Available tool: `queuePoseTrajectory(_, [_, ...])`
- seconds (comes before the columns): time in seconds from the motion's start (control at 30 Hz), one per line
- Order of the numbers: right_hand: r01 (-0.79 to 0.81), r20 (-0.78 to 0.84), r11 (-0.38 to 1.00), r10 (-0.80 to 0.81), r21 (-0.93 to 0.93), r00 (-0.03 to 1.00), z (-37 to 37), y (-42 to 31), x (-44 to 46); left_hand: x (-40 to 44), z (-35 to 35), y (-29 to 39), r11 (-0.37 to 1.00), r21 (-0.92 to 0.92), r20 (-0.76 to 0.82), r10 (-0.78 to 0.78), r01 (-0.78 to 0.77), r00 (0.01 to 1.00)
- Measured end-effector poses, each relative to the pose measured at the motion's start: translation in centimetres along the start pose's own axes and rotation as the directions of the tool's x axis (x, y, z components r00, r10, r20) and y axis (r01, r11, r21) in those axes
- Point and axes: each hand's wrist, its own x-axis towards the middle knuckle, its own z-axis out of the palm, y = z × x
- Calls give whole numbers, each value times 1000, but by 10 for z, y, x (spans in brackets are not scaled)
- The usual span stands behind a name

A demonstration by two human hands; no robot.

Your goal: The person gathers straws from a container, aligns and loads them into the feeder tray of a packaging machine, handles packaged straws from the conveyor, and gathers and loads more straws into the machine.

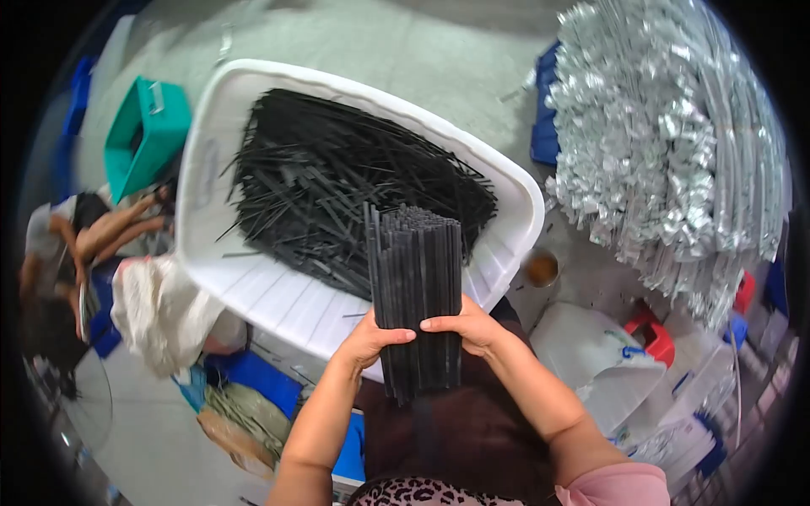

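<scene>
Both of my hands grip an upright bundle of thin black strips [418, 278] in front of my body. My left hand [367, 341] wraps its left side, with the thumb across the front. My right hand [468, 327] clasps the opposite side, its thumb tip close to the other thumb. The bundle's top end overlaps the near edge of a big white tub [283, 308]. Inside the tub lies a loose heap of black strips [337, 169], pointing in many directions.
Silvery wrapped bundles [666, 143] are piled at the right beside a blue crate [546, 101]. A green bin [150, 139] stands at the upper left, near another person [110, 223]. White sacks [164, 312] lie left; clear plastic bags [591, 363] sit lower right.
</scene>
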Motion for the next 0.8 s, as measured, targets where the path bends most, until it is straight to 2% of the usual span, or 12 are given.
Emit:
queuePoseTrajectory(0.03, [-52, 11, 999, 52, 7, 999, 14, -9, -14, -20, 12, 1, 997, -75, -31, -17, 15, 999])
queuePoseTrajectory(0.1, [-97, 41, 995, 98, -37, 994, 41, -30, -44, -56, 41, 6, 986, -134, -60, 95, -102, 994])
queuePoseTrajectory(0.2, [-2, 61, 959, 20, -283, 998, 98, -66, -102, -107, 80, 16, 939, -198, -44, 278, -281, 959])
queuePoseTrajectory(0.27, [-6, 93, 917, 47, -398, 995, 133, -87, -148, -147, 112, 21, 870, -323, -12, 391, -373, 920])
queuePoseTrajectory(0.33, [61, 172, 848, 36, -526, 984, 162, -97, -193, -192, 139, 23, 836, -295, 5, 486, -463, 874])
queuePoseTrajectory(0.37, [46, 187, 846, 64, -531, 980, 174, -98, -216, -213, 150, 18, 827, -285, 32, 513, -484, 858])
queuePoseTrajectory(0.47, [-28, 166, 865, 127, -500, 978, 195, -73, -274, -276, 179, -9, 784, -236, 26, 596, -575, 802])
queuePoseTrajectory(0.53, [45, 227, 831, 99, -555, 969, 195, -41, -290, -297, 183, -43, 765, -146, -13, 633, -628, 774])
queuePoseTrajectory(0.57, [64, 222, 805, 85, -590, 971, 199, -29, -299, -308, 183, -54, 739, -161, -20, 660, -654, 751])
queuePoseTrajectory(0.63, [59, 208, 784, 90, -618, 974, 199, -9, -309, -333, 184, -75, 721, -400, -6, 615, -565, 789])
queuePoseTrajectory(0.67, [34, 180, 769, 106, -639, 978, 205, -2, -314, -337, 178, -93, 676, -467, -17, 637, -569, 771])
queuePoseTrajectory(0.8, [8, 227, 740, 196, -672, 954, 213, 32, -325, -365, 168, -148, 505, -512, -178, 730, -696, 660])
